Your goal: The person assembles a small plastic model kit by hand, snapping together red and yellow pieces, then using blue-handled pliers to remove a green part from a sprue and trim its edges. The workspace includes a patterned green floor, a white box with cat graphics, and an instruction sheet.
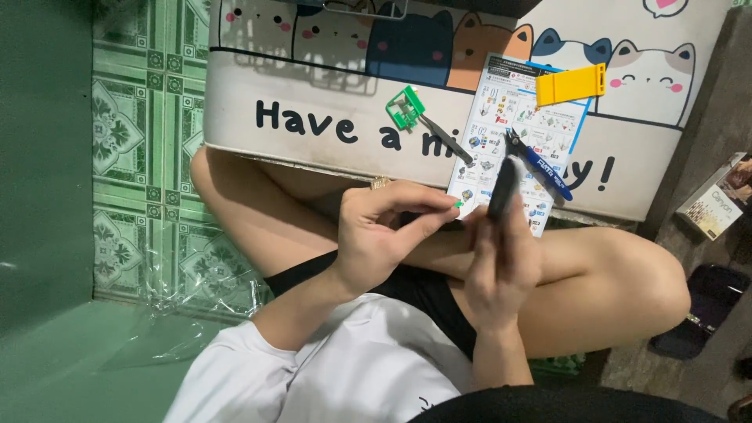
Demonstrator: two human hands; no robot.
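Observation:
My left hand [384, 227] pinches a tiny green plastic part [457, 204] between thumb and forefinger, above my lap. My right hand [501, 262] grips a dark knife-like hand tool [502, 188], its tip close to the green part. On the low white table [313, 137] ahead lie a green parts frame [405, 107], a grey tool [446, 139], blue-handled nippers [540, 164], a yellow plastic piece [570, 84] and a folded instruction sheet [513, 117].
I sit cross-legged on a green patterned floor [141, 157] covered with clear plastic. A small box [717, 200] and a dark object [705, 305] lie at the right. A dark green wall [39, 157] is at the left.

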